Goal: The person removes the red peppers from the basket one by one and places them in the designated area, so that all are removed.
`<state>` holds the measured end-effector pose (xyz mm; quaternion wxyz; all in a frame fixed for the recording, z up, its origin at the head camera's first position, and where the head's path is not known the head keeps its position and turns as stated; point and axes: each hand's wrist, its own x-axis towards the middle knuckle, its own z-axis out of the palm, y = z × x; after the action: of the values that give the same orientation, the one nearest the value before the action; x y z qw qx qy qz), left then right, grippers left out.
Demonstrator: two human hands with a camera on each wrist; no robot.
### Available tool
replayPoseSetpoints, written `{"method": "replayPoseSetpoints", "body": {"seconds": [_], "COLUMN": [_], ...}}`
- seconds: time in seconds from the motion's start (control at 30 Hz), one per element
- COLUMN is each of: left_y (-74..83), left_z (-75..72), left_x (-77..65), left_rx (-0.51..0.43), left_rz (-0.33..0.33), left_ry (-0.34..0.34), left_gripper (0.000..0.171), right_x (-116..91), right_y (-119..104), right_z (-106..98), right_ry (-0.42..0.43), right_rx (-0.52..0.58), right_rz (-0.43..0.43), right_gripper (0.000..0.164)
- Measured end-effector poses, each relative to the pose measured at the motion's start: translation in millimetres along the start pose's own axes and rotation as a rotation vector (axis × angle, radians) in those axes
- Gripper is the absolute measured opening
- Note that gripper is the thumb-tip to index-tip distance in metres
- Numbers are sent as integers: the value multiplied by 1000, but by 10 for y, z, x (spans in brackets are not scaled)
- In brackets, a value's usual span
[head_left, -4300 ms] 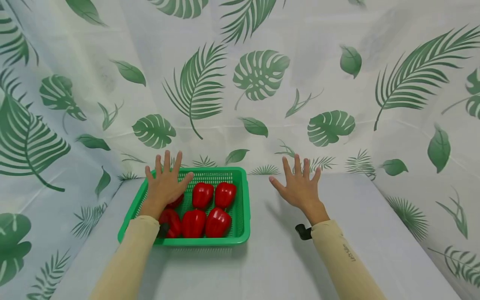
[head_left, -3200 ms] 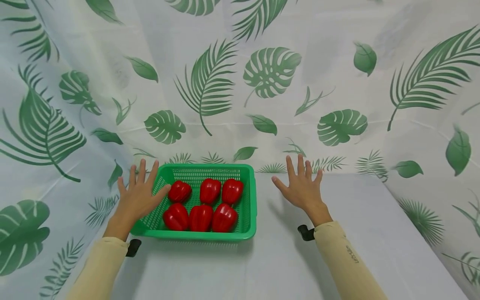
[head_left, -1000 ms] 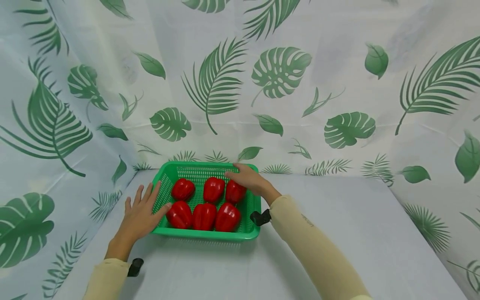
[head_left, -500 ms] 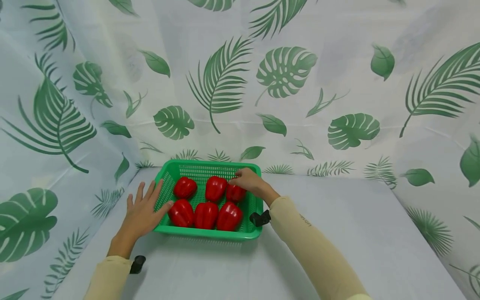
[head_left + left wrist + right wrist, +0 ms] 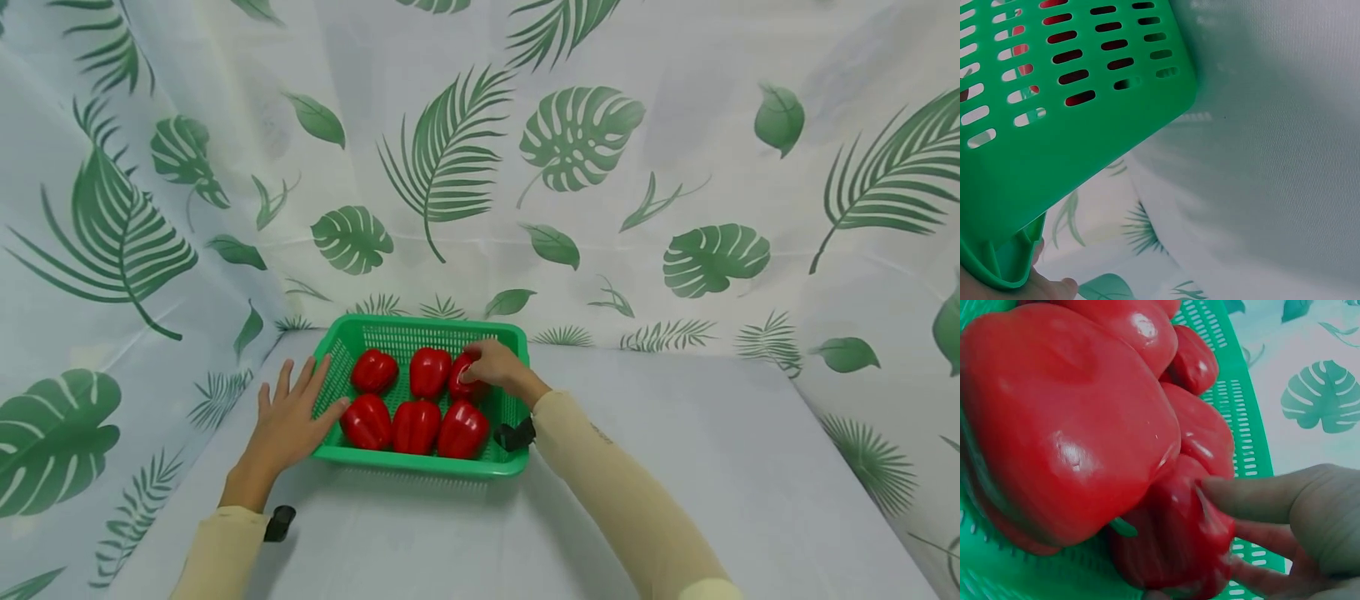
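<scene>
A green plastic basket (image 5: 420, 464) with slotted walls stands on the white table and holds several glossy red bell peppers in two rows. My right hand (image 5: 498, 367) reaches over the basket's right side and grips the back right bell pepper (image 5: 459, 385), which is still among the others. In the right wrist view the thumb lies along this bell pepper (image 5: 1169, 547), other fingers are at its far side, and a nearer pepper (image 5: 1072, 425) fills the left. My left hand (image 5: 288, 425) rests at the basket's left rim, fingers spread and straight; the left wrist view shows its fingertips under the rim.
White table covering (image 5: 637, 417) surrounds the basket, and a leaf-printed curtain (image 5: 480, 192) rises behind and at both sides. Peppers crowd the gripped one: the back middle pepper (image 5: 431, 372) and front right pepper (image 5: 462, 430) sit close by.
My right hand has come left from above the table into the basket, and its fingers have closed round the back right bell pepper. My left hand went from over the basket to its left rim.
</scene>
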<state>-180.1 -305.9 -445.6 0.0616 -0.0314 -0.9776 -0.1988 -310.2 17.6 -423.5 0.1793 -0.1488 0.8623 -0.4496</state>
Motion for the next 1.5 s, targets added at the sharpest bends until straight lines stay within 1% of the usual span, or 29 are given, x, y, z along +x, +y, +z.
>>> {"method": "replayPoseSetpoints", "body": {"seconds": [0.2, 0.37, 0.57, 0.73, 0.83, 1.1, 1.3, 1.5], "left_y": [41, 81, 124, 148, 140, 84, 31, 14], "left_z": [-4, 4, 8, 4, -3, -15, -8, -6], "left_x": [33, 57, 71, 73, 70, 41, 10, -9], "left_rx": [-1, -11, -6, -11, -16, -23, -25, -29], "left_rz": [9, 18, 22, 24, 20, 7, -3, -6], "left_ry": [-2, 2, 2, 10, 11, -3, -3, 0], "left_gripper": [85, 83, 83, 83, 83, 82, 82, 84], "right_x": [21, -10, -33, -51, -66, -184, -265, -343], "right_y": [45, 67, 92, 57, 12, -102, -124, -112], "right_z": [-1, -23, -60, -109, -155, -327, -452, -606], "right_ry": [0, 7, 18, 45, 58, 36, 40, 63], "right_rx": [-38, 3, 16, 49, 52, 52, 46, 78], "right_rz": [-30, -13, -12, -1, -17, -78, -104, -136], "right_gripper": [59, 59, 64, 65, 65, 64, 67, 67]}}
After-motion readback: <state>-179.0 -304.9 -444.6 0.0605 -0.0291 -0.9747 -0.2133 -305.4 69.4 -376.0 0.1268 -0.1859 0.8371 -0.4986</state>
